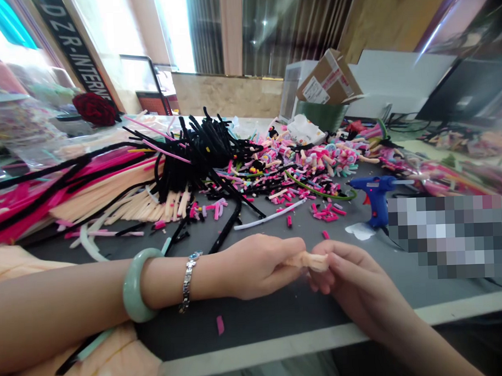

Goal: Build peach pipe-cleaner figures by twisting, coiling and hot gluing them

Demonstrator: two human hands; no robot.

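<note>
My left hand (257, 267), with a jade bangle (135, 288) and a silver bracelet (188, 283) on its arm, closes round a small peach pipe cleaner piece (313, 261). It looks bent or bundled, and its rear part is hidden in the left fingers. The fingertips of my right hand (356, 275) pinch the other end. Both hands are just above the dark grey table (280, 324), near its front edge. Beyond them lie a white pipe cleaner (270, 214) and short pink offcuts (326, 210).
A blue glue gun (375, 197) stands at the right. Black pipe cleaners (208, 148), long peach pipe cleaners (95, 196) and a pile of small colourful pieces (299, 159) spread across the back. A cardboard box (329, 78) stands behind. Peach fabric (117, 362) lies at the lower left.
</note>
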